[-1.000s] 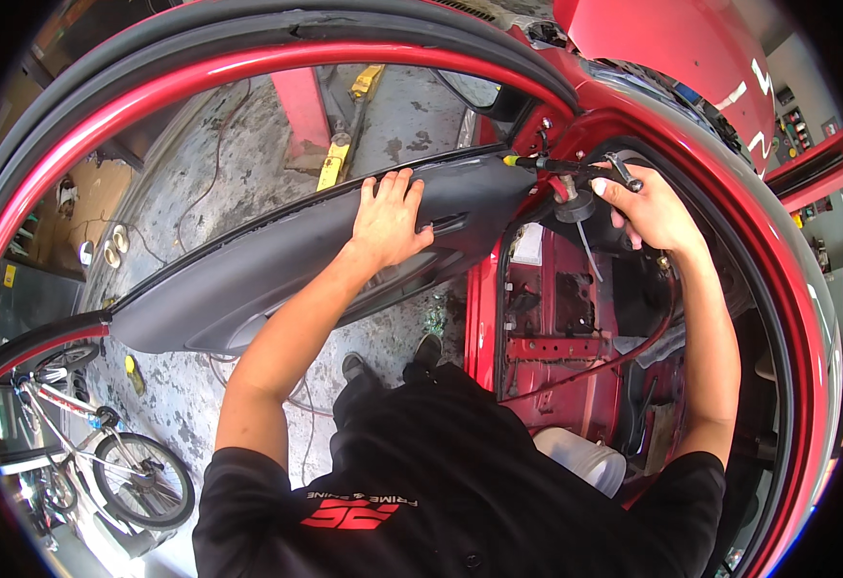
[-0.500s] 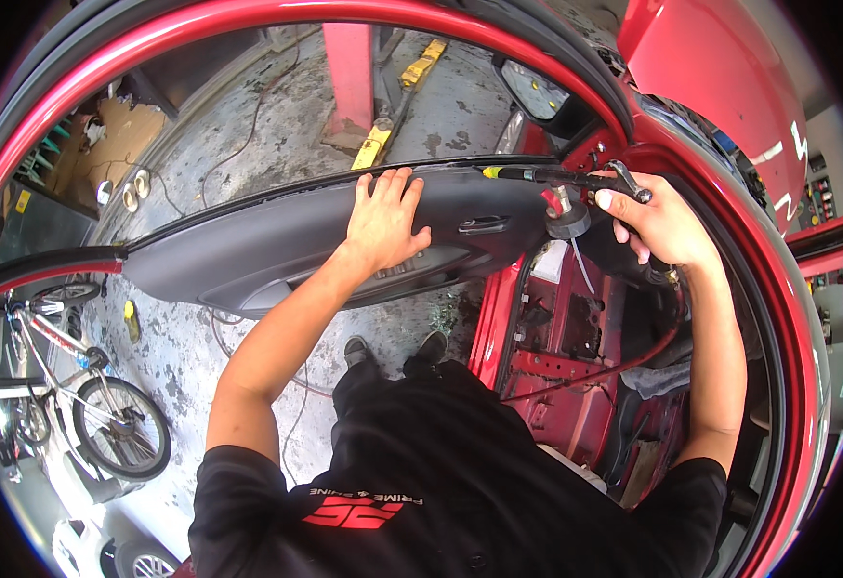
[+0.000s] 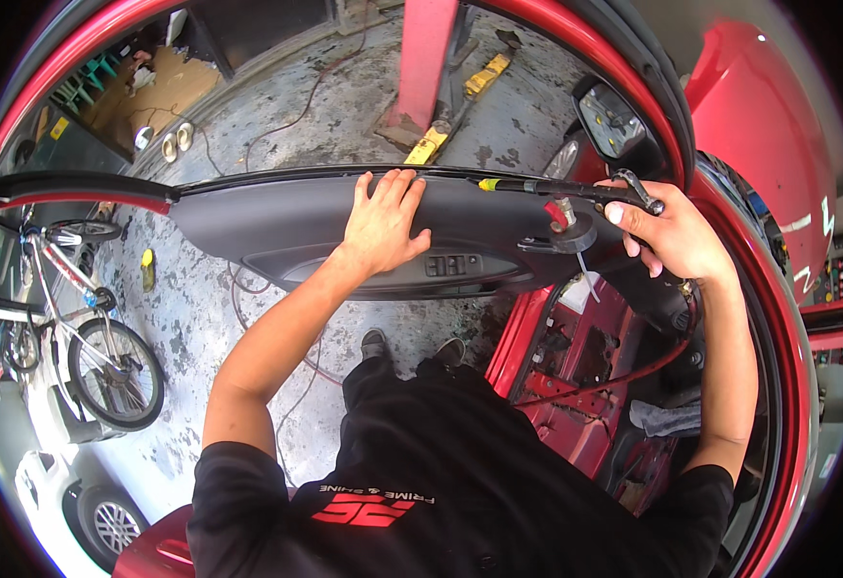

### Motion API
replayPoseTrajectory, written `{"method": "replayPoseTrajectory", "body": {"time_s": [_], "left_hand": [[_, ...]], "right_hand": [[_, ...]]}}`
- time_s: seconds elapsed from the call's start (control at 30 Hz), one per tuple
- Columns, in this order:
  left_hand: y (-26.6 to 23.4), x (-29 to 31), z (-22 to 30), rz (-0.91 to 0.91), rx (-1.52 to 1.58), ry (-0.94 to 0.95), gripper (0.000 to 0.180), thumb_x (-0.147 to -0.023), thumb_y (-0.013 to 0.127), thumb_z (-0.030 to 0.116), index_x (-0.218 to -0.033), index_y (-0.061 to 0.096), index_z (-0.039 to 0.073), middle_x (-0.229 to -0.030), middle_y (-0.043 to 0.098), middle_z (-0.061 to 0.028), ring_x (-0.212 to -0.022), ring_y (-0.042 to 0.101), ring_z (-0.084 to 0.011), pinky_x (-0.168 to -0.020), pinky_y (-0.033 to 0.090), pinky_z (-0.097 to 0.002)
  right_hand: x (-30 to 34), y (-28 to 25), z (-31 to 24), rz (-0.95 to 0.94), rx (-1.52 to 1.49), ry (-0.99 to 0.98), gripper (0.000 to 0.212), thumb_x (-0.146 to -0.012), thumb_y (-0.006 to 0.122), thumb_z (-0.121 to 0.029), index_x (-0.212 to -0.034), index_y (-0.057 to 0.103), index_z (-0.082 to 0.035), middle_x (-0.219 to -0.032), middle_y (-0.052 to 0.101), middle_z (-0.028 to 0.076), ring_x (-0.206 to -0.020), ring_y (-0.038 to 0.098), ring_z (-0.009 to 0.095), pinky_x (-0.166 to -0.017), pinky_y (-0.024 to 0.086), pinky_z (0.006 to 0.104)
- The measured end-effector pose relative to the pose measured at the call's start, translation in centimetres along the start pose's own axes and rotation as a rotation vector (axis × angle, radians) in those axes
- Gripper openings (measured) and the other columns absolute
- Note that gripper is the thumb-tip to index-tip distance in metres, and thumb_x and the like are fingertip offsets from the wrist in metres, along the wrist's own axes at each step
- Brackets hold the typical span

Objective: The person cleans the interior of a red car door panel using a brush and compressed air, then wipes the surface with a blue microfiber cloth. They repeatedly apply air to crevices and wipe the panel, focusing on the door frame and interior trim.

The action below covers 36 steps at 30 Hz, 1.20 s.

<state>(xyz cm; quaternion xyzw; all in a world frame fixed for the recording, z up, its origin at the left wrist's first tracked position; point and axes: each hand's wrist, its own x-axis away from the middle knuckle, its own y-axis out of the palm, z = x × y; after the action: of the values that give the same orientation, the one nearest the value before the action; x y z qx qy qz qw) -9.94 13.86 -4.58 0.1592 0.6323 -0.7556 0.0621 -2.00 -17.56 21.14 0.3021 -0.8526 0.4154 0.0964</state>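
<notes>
My left hand (image 3: 384, 223) lies flat on the upper part of a black door panel (image 3: 277, 217), fingers spread, their tips at the window ledge. My right hand (image 3: 672, 231) is wrapped round the handle of an air cleaning gun (image 3: 590, 191). Its long black nozzle points left along the ledge, ending in a yellow tip a little right of my left hand. Below the gun hang a round dark cap (image 3: 574, 234) and a thin pale tube; no bottle is on it. A red hose (image 3: 633, 378) runs from near my right wrist down into the car.
The red car's door frame (image 3: 797, 385) curves round at right. Window switches (image 3: 451, 265) sit in the armrest; the side mirror (image 3: 614, 120) is beyond. A red post (image 3: 421, 77) with yellow lift arms, a bicycle (image 3: 104, 347) and a white car (image 3: 75, 501) stand around.
The door, mirror and switches have shifted right in the view, while both hands stay at about the same spot. Relative to the panel, my hands and the gun are farther left.
</notes>
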Motion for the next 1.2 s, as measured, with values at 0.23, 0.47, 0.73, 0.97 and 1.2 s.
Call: {"method": "replayPoseTrajectory", "body": {"time_s": [0.23, 0.47, 0.73, 0.97, 1.2], "left_hand": [[-2.1, 3.8, -4.7, 0.041, -0.039, -0.073, 0.077, -0.082, 0.074, 0.043, -0.144, 0.052, 0.002, -0.150, 0.049, -0.0165, -0.145, 0.041, -0.0322, -0.119, 0.026, -0.0622], [-3.9, 7.2, -9.0, 0.082, -0.064, -0.159, 0.077, -0.081, 0.075, 0.042, -0.145, 0.052, 0.005, -0.150, 0.049, -0.0136, -0.146, 0.041, -0.0312, -0.120, 0.024, -0.0618], [-5.7, 10.4, -13.3, 0.145, -0.102, -0.262, 0.080, -0.079, 0.076, 0.042, -0.146, 0.052, 0.006, -0.150, 0.049, -0.0124, -0.146, 0.041, -0.0304, -0.120, 0.024, -0.0611], [-7.1, 13.4, -16.7, 0.189, -0.166, -0.379, 0.080, -0.079, 0.074, 0.045, -0.146, 0.052, 0.007, -0.151, 0.050, -0.0123, -0.147, 0.040, -0.0286, -0.118, 0.025, -0.0623], [-8.2, 15.0, -18.3, 0.207, -0.225, -0.485, 0.084, -0.080, 0.074, 0.048, -0.149, 0.050, 0.006, -0.154, 0.048, -0.0118, -0.149, 0.038, -0.0295, -0.119, 0.023, -0.0638]], "right_hand": [[-2.1, 2.8, -4.2, -0.092, 0.025, -0.070, 0.047, -0.100, 0.071, -0.037, -0.135, 0.066, -0.006, -0.066, 0.055, 0.000, -0.044, 0.045, 0.006, -0.042, 0.038, 0.0245], [-3.8, 5.6, -8.6, -0.162, 0.040, -0.153, 0.045, -0.101, 0.071, -0.034, -0.135, 0.066, -0.005, -0.066, 0.055, -0.001, -0.044, 0.044, 0.006, -0.042, 0.037, 0.0245], [-5.0, 8.7, -13.0, -0.199, 0.125, -0.220, 0.045, -0.102, 0.069, -0.035, -0.135, 0.066, -0.006, -0.065, 0.055, 0.000, -0.044, 0.045, 0.006, -0.043, 0.038, 0.0246], [-5.9, 11.0, -15.9, -0.232, 0.146, -0.267, 0.045, -0.102, 0.068, -0.034, -0.137, 0.065, -0.006, -0.065, 0.054, -0.001, -0.044, 0.045, 0.006, -0.043, 0.038, 0.0247], [-7.0, 12.9, -18.4, -0.270, 0.145, -0.316, 0.046, -0.102, 0.068, -0.034, -0.137, 0.065, -0.005, -0.065, 0.054, -0.001, -0.044, 0.044, 0.005, -0.042, 0.037, 0.0242]]}}
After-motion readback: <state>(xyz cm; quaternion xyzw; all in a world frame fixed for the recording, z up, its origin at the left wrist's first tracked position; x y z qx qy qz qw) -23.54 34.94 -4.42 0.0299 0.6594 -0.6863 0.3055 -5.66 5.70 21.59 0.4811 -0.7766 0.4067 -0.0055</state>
